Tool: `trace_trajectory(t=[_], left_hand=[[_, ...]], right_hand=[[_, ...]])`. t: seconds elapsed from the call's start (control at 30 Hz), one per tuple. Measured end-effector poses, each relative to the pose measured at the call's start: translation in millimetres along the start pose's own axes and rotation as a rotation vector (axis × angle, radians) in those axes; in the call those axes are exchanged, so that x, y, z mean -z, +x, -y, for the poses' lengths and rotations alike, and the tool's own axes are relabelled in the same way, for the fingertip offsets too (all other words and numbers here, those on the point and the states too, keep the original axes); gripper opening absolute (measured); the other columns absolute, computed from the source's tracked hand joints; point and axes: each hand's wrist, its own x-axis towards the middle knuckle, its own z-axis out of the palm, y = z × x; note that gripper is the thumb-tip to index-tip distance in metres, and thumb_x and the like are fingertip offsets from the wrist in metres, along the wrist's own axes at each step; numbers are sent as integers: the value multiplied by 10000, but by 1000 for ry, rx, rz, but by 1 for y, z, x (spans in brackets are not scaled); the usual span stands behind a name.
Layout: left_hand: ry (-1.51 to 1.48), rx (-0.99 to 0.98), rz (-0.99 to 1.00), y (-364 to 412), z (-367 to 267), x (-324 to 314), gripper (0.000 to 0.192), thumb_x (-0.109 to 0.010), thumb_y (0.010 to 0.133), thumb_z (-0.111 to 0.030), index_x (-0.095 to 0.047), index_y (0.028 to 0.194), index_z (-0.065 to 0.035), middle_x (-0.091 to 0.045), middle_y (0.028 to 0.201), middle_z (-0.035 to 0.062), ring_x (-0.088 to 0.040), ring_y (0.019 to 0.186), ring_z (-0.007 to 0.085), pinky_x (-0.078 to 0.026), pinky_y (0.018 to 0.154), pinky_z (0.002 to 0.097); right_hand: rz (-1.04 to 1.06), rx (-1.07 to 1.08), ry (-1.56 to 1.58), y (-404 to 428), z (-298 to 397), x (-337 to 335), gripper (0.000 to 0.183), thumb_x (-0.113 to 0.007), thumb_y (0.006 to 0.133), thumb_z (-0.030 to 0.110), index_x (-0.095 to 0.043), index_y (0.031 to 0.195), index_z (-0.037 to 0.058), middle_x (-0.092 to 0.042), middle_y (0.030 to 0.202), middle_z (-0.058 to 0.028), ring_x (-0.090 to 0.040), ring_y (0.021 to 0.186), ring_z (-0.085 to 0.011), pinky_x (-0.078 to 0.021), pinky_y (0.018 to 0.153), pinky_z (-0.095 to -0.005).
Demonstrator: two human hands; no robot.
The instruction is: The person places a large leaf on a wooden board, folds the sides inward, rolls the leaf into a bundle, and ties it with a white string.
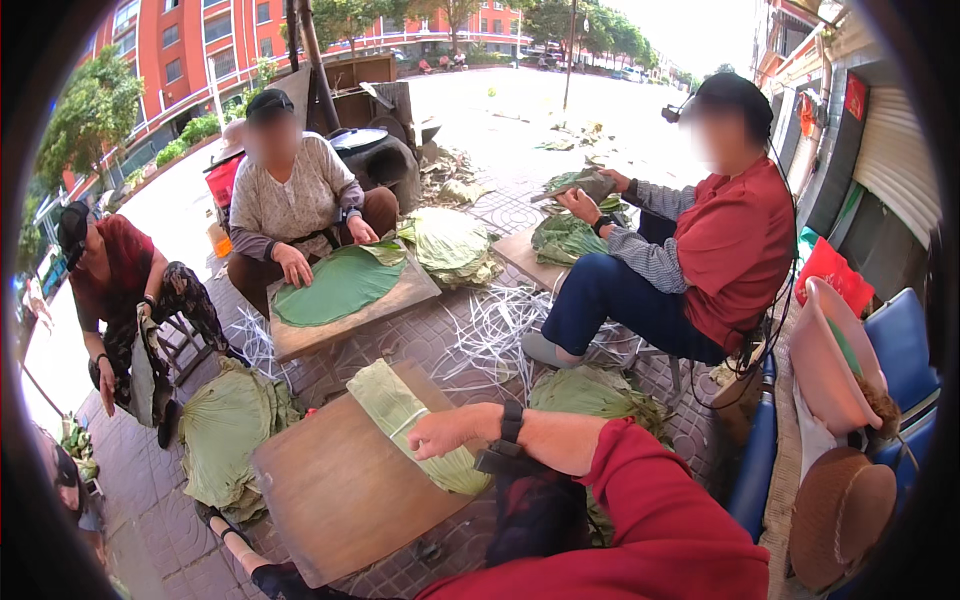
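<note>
My right hand (454, 431), in a red sleeve with a black band at the wrist, lies on a long folded bundle of large green leaves (390, 386), which look like lotus leaves. Its fingers are curled down against the bundle; the undersides of the fingers are hidden. A white strip (409, 422) crosses the bundle right beside the knuckles. Beneath them is a wooden board (360, 495), bare over most of its left part. Stacks of flat leaves lie left of the board (229, 435) and behind my forearm (592, 394). My left hand is out of view.
Across from me, a person (296, 180) flattens a leaf on another board (352, 330). At right, a person (720, 232) holds leaves. A third person (124, 300) sits at left. Loose white strips (499, 322) litter the paving. A pink basin (836, 360) and brown hat (844, 517) are at right.
</note>
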Motion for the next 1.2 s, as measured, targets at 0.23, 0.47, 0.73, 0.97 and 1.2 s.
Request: trace_trajectory(t=[0.23,0.47,0.73,0.97,1.2], left_hand=[[-211,-61,290,-5,7,6,138,-558,892,-148,-593,952,-29,-634,869,185,-622,808,352,-481,743,413],[-22,12,-427,59,73,7,397,-630,808,-122,-504,1162,7,-546,1145,221,-507,1115,377,-389,981,449],[216,402,-265,75,103,-48,820,-639,826,-419,-269,1425,1,-297,1459,225,-260,1373,373,-255,1112,466],[230,413,-247,77,97,-40,788,-605,845,-448,-288,1418,-11,-302,1465,191,-252,1378,358,-276,1097,462],[250,403,-291,78,94,-41,766,-620,837,-445,-325,1396,-12,-335,1437,180,-275,1363,353,-306,1068,475]], right_hand=[[11,51,-77,-3,12,4,372,-580,892,282,-608,1075,-40,-674,852,-152,-660,695,-213,-513,644,-346],[0,71,-49,-12,22,8,409,-563,905,315,-586,1118,-34,-671,897,-165,-667,730,-222,-510,680,-362],[109,-105,24,-10,21,10,383,-590,900,241,-562,1173,-26,-685,834,-105,-652,794,-163,-500,735,-304],[129,-94,96,-9,24,12,369,-561,896,178,-544,1173,-66,-688,884,-106,-670,809,-159,-524,760,-287],[99,-69,82,-10,23,9,362,-607,896,211,-565,1164,-29,-694,829,-104,-661,764,-151,-510,727,-286]])
